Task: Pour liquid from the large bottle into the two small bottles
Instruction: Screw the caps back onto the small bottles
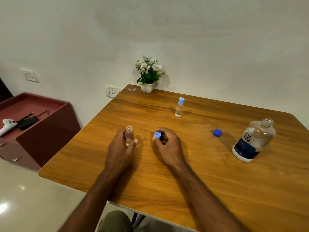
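Note:
My left hand (121, 148) grips a small clear bottle (129, 135) that stands upright and uncapped on the wooden table (167, 181). My right hand (167, 146) holds its light blue cap (157, 135) between the fingertips, just right of that bottle. A second small bottle (179, 108) with a light blue cap on stands farther back, holding clear liquid. The large bottle (254, 141) with a dark blue label stands open at the right. Its dark blue cap (217, 132) lies on the table to its left.
A white pot of flowers (148, 76) stands at the table's far edge against the wall. A dark red cabinet (38, 124) at the left carries a white controller (7, 125) and a black device with a cable. Wall sockets (112, 92) sit behind.

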